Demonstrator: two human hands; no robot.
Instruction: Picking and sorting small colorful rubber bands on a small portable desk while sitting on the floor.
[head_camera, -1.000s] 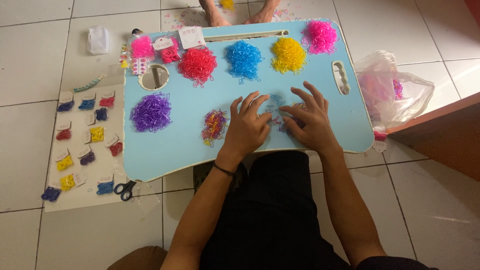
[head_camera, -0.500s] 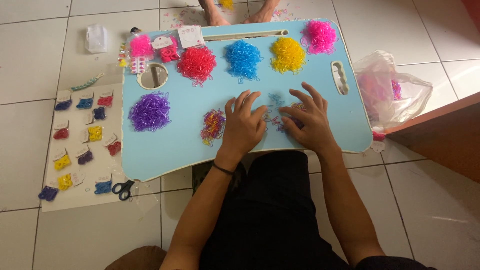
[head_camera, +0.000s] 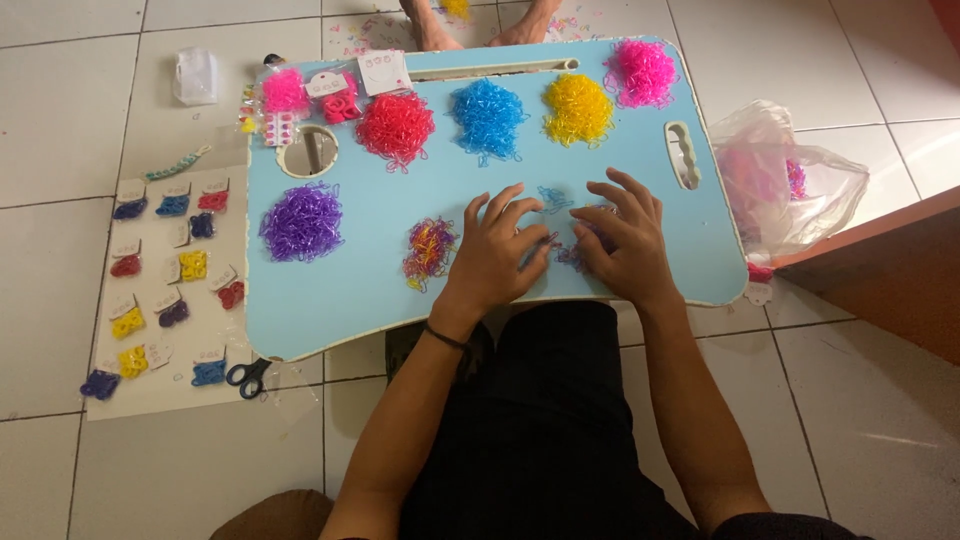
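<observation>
**Both hands spread over loose bands at the near edge of the blue lap surface**

The left hand (head_camera: 497, 252) and the right hand (head_camera: 625, 240) lie palm-down, side by side, on the light blue lap surface (head_camera: 350, 290), fingers splayed apart and flat, clamped on nothing that can be seen. Between and under the fingertips lies a thin scatter of small blue and purple elastic bands (head_camera: 556, 215); whether any single band is pinched I cannot tell. Compared with half a second and a second ago, the hands have hardly shifted: same place near the front edge, same spread, only slight finger changes. The work reads as fine fingertip sorting on one spot.

Just left of the left hand sits a small mixed pile of multicoloured bands (head_camera: 430, 248), near but not touching. Further left is a fluffy purple band heap (head_camera: 301, 222). Along the far edge stand a red heap (head_camera: 396, 128), a blue heap (head_camera: 487, 117), a yellow heap (head_camera: 577, 108) and a magenta heap (head_camera: 644, 72), each well apart from the others. All piles look unchanged.

On the tiled floor to the left, a white sheet (head_camera: 160, 390) carries small carded packets of bands in rows, with black-handled scissors (head_camera: 247, 376) at its near corner. To the right lies a crumpled clear plastic bag (head_camera: 800, 180). Another person's bare feet (head_camera: 470, 25) show beyond the far edge.
</observation>
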